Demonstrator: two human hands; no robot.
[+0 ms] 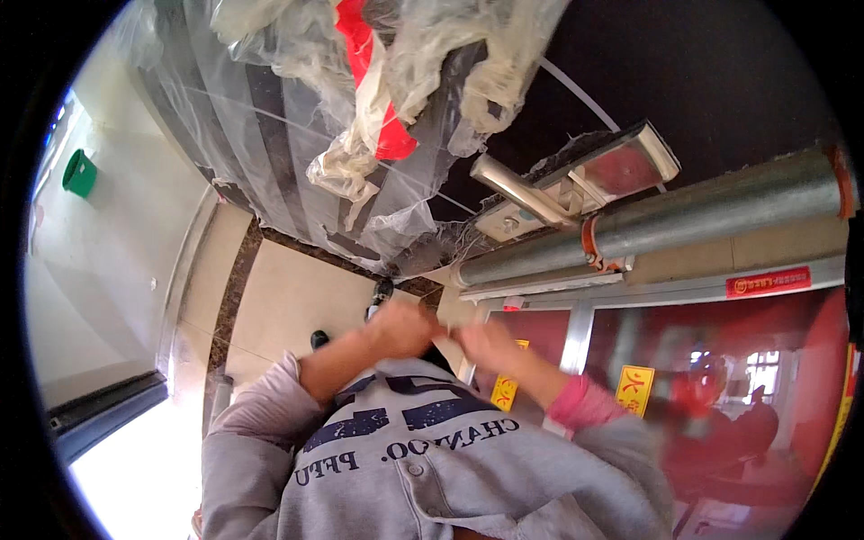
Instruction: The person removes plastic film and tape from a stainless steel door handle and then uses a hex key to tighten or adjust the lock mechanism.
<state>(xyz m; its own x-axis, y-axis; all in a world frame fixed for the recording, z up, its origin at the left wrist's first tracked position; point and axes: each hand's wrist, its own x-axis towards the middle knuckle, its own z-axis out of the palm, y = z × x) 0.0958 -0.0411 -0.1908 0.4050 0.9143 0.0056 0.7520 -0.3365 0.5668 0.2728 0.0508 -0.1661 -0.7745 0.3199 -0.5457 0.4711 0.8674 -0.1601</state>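
Two bare hands meet above a grey hooded sweatshirt (pixel 432 459) with dark blue lettering.

The left hand (pixel 399 328) and right hand (pixel 489 346) are raised close together, nearly touching, both blurred; whether their fingers are apart or clamped on anything cannot be told. The right wrist shows a pink cuff (pixel 580 400). Beyond the hands lies a beige tiled floor (pixel 297 297) with a dark border; crumpled clear plastic sheeting (pixel 360 135) with a red strip (pixel 373 81), a long grey metal pipe (pixel 666 220) and a red glazed cabinet (pixel 684 360) sit well apart from them.
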